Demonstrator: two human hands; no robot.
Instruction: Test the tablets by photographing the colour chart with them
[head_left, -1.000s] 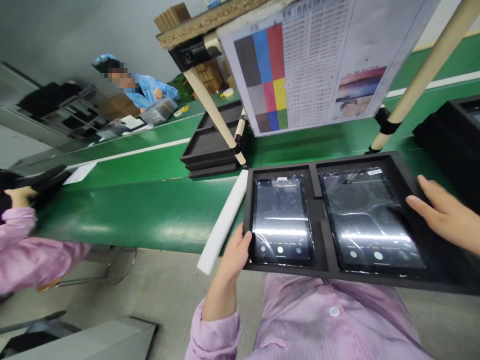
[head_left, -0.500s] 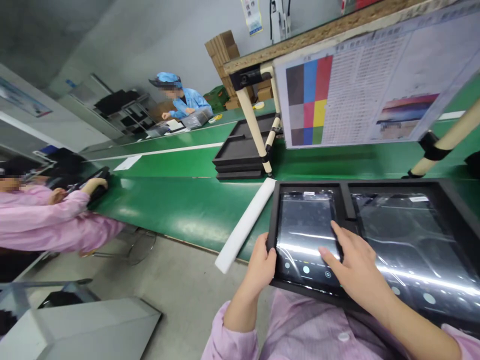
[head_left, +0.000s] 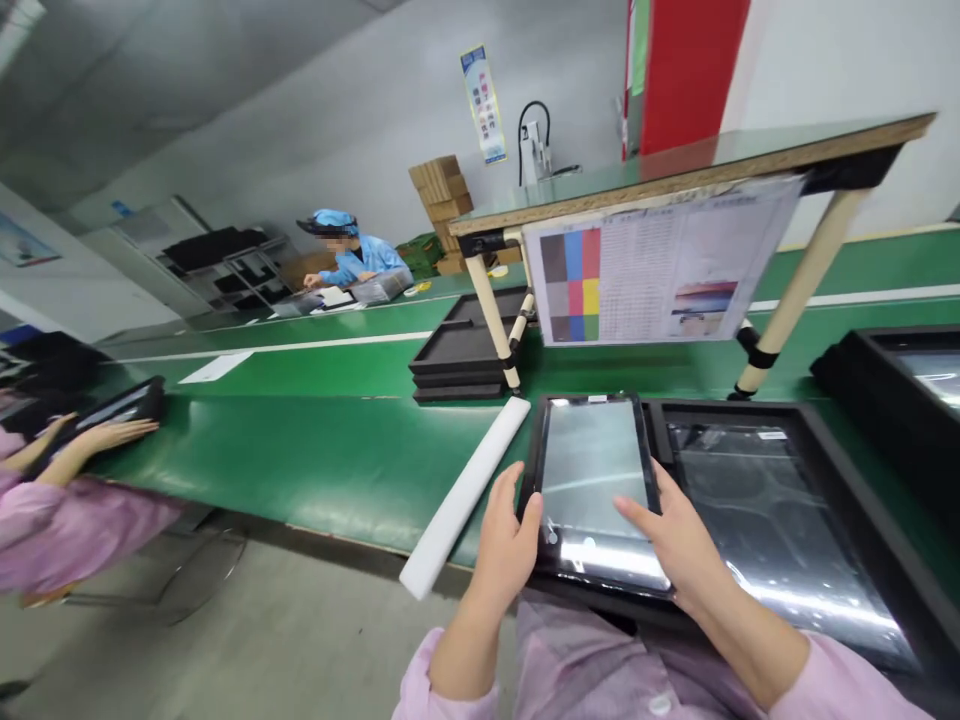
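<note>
From the head camera, my right fingers point(head_left: 670, 487) are closed round the right edge of a black-bordered tablet point(head_left: 596, 470), the thumb pressed on its glass. My left fingers point(head_left: 504, 490) curve at its left edge, thumb spread away; I cannot tell whether they grip the tablet or the tray wall.

The tablet carries a white label point(head_left: 597, 399) at its top, too small for me to read. A second label point(head_left: 772, 435) on the second tablet point(head_left: 757, 510) is no clearer. The chart point(head_left: 637, 265) under the shelf point(head_left: 847, 140) shows coloured squares beside fine print, and a wall banner point(head_left: 484, 105) has vertical Chinese characters I cannot make out.

My black tray point(head_left: 844, 505) has two compartments: the tablet is at the left one, its right edge seemingly raised, and the second tablet lies in the right. Stacked trays point(head_left: 450, 350) stand beyond the white strip point(head_left: 465, 500) on the green tabletop point(head_left: 322, 450); a right-hand stack point(head_left: 847, 375) has a screen in its top.

Half a second ago the tablet lay flat, my left fingers clasping the tray's rim.
</note>
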